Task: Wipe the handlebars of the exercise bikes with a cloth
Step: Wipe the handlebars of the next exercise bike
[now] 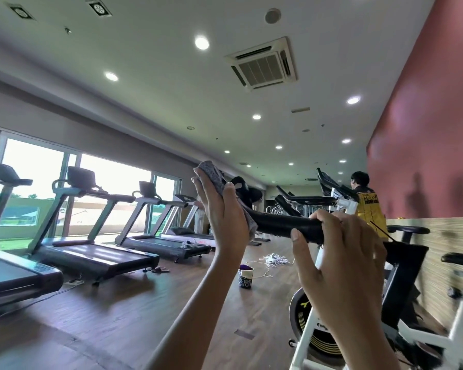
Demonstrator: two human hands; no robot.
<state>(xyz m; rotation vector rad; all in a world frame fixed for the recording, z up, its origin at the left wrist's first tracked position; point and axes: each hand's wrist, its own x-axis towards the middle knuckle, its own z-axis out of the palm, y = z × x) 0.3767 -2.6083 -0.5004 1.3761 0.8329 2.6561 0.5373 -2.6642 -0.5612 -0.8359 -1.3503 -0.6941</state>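
The black handlebar [281, 225] of the nearest exercise bike [401, 265] lay crosswise before me. Its long axis ran from the near end, which my right hand [340, 252] gripped with fingers curled round it, leftward to its upward bend. There my left hand [221, 209] pressed the grey cloth [213, 176] against the handlebar, fingers almost straight, thumb hooked over the cloth. The handlebar looked matte and smooth.

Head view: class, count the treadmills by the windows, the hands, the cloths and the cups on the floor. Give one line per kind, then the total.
treadmills: 4
cloth: 1
cup: 1
hands: 2, left hand holding the cloth, right hand gripping the handlebar
total: 8
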